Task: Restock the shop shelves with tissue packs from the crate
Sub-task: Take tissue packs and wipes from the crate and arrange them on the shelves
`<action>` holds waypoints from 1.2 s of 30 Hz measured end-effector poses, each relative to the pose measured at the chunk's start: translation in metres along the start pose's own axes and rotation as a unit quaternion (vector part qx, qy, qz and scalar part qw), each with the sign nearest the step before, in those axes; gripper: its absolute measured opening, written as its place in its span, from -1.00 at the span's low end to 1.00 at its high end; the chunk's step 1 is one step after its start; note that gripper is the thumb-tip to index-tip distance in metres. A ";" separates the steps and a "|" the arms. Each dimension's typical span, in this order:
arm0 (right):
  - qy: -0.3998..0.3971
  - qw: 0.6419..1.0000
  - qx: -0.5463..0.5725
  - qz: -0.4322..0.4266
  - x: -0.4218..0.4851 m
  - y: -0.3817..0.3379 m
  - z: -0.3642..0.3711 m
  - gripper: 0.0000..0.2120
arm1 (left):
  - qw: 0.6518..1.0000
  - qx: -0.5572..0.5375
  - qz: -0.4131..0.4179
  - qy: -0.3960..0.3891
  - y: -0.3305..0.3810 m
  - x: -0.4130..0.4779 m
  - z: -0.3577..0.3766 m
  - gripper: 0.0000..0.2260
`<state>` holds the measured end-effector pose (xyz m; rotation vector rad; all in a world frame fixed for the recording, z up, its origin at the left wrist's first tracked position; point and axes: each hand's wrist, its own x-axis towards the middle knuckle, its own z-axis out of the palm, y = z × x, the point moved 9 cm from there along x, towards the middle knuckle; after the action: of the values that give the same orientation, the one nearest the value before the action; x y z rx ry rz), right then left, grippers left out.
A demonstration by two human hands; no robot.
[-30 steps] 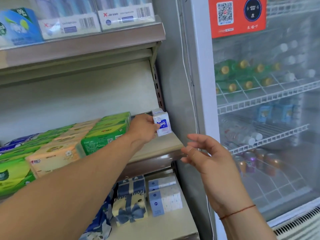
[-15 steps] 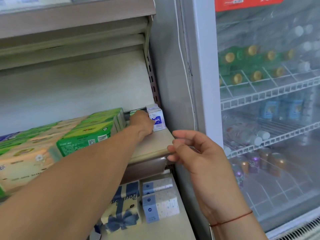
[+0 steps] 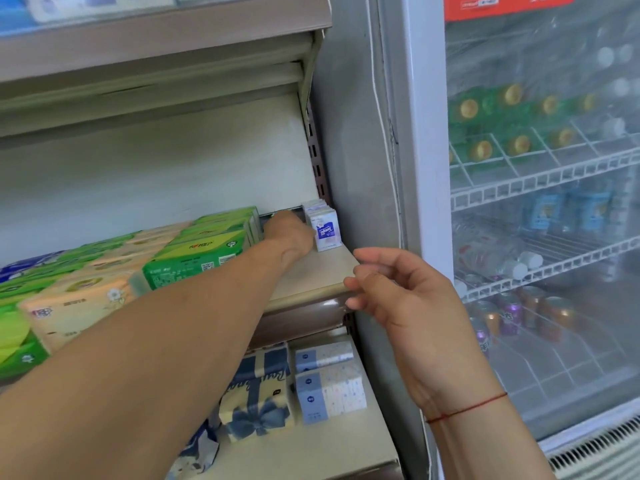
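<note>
A row of small white-and-blue pocket tissue packs [image 3: 325,229] stands upright at the far right end of the middle shelf [image 3: 317,277], against the side wall. My left hand [image 3: 289,235] reaches deep into the shelf just left of that row, touching its side; its fingers are hidden behind the hand. My right hand [image 3: 398,296] hovers at the shelf's front right corner, fingers loosely curled and apart, holding nothing. No crate is in view.
Green [image 3: 194,258] and peach [image 3: 76,303] tissue packs fill the middle shelf's left part. Blue bow-patterned [image 3: 258,393] and pale blue [image 3: 329,382] packs lie on the lower shelf. A glass-door drinks fridge [image 3: 540,202] stands at right.
My left hand has pushed the small pack back against the row at the shelf's rear right. My right hand has moved closer to the shelf's front corner. The view has tilted down.
</note>
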<state>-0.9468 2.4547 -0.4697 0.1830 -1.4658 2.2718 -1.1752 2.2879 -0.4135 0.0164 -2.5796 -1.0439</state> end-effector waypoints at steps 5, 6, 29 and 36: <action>-0.011 0.999 -0.020 -0.022 -0.017 -0.013 0.003 -0.78 | 0.982 -0.180 0.046 -0.037 0.022 -0.078 -0.045 -0.92; -0.016 0.999 -0.028 -0.030 -0.023 -0.017 0.006 -0.78 | 0.973 -0.216 0.058 -0.056 0.026 -0.100 -0.057 -0.92; -0.309 0.771 -0.460 0.314 -0.306 0.310 0.070 -0.86 | 0.936 -0.188 -0.217 -0.205 -0.438 -0.468 -0.072 -0.91; -0.364 0.635 -0.572 0.370 -0.375 0.434 0.020 -0.82 | 0.910 -0.050 -0.259 -0.319 -0.553 -0.525 0.026 -0.90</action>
<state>-0.7948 2.1795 -0.9495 0.0879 -3.6350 1.0945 -0.7595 1.9775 -0.9728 0.4232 -3.1972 -1.5837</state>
